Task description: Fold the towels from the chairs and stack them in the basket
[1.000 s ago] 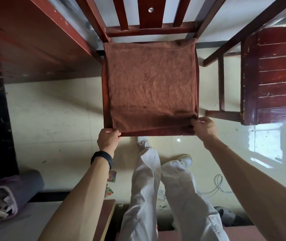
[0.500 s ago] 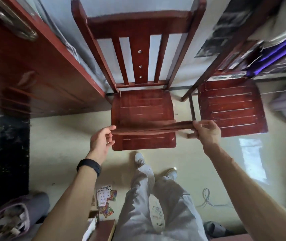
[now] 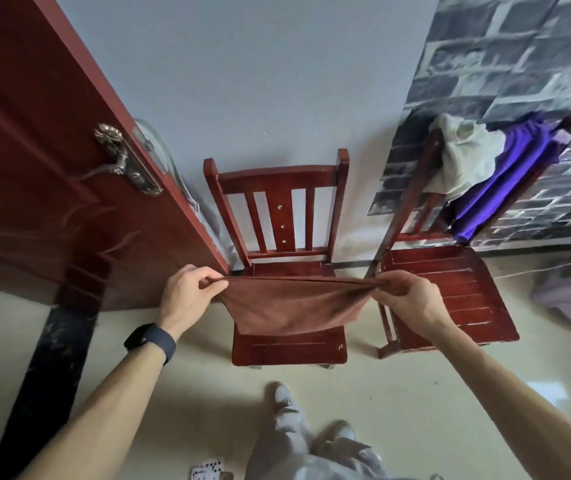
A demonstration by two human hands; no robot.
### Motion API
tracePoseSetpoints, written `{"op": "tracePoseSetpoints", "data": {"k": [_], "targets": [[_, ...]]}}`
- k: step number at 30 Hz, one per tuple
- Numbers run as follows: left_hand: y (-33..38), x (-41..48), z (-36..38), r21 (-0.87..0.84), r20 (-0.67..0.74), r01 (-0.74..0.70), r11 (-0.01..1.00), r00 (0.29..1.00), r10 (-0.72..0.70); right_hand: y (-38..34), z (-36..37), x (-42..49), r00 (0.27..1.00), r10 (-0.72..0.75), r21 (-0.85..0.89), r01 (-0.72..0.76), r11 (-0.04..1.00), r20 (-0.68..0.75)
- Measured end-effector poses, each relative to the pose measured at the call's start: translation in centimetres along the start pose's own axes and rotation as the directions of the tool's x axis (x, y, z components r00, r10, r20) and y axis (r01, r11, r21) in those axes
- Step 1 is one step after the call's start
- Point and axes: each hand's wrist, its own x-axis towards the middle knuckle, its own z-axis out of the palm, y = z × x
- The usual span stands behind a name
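I hold the brown towel (image 3: 291,306) stretched in the air at the centre of the frame, above the seat of the middle chair (image 3: 287,348) and clear of it. My left hand (image 3: 187,296) pinches the top edge at one end between thumb and curled fingers; my right hand (image 3: 409,299) grips the other end the same way, with the cloth bunched a little inside the fist. Between the two grips the top edge runs nearly straight, and the rest hangs down in a soft belly that narrows toward the bottom.

I judge the towel to be light and limp. It sags under its own weight, keeps no shape, and looks doubled over already. The nap looks rough enough not to slip through a pinch. The best holds are the top corners, where I have it. For the next fold I would bring the two corners together and let the hanging part follow.

At the upper right, a cream cloth (image 3: 461,157) and a purple cloth (image 3: 506,181) are draped over the back of the second chair (image 3: 450,292). They hang loose and should lift off just as easily from the top edge. No basket is in view.
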Motion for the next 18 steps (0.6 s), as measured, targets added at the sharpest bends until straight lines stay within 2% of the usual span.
{"op": "tracePoseSetpoints", "data": {"k": [2,3,6,10,14,18], "targets": [[0.0,-0.1,-0.6,0.097,-0.046,-0.06,0.994,0.997,0.064,-0.4,-0.6,0.3,0.968,-0.239,-0.243,0.216,0.946,-0.072],[0.0,0.0,-0.8,0.139,-0.076,-0.093,0.986,0.992,0.104,-0.5,-0.9,0.6,0.94,-0.329,-0.311,0.287,0.906,-0.089],[0.5,0.1,-2.2,0.246,-0.16,-0.221,0.944,0.951,0.264,-1.1,-2.2,1.7,0.866,-0.495,-0.388,0.433,0.814,-0.072],[1.5,-0.1,-4.2,0.364,-0.143,-0.343,0.866,0.898,0.415,-2.4,-3.8,2.2,0.823,-0.568,-0.36,0.527,0.77,-0.011],[1.9,-0.1,-5.1,0.365,-0.166,-0.344,0.865,0.89,0.424,-3.5,-5.0,2.3,0.816,-0.578,-0.345,0.534,0.772,-0.029],[2.4,-0.2,-5.6,0.363,-0.154,-0.347,0.865,0.893,0.423,-3.8,-5.9,2.5,0.769,-0.639,-0.393,0.596,0.7,0.027]]}}
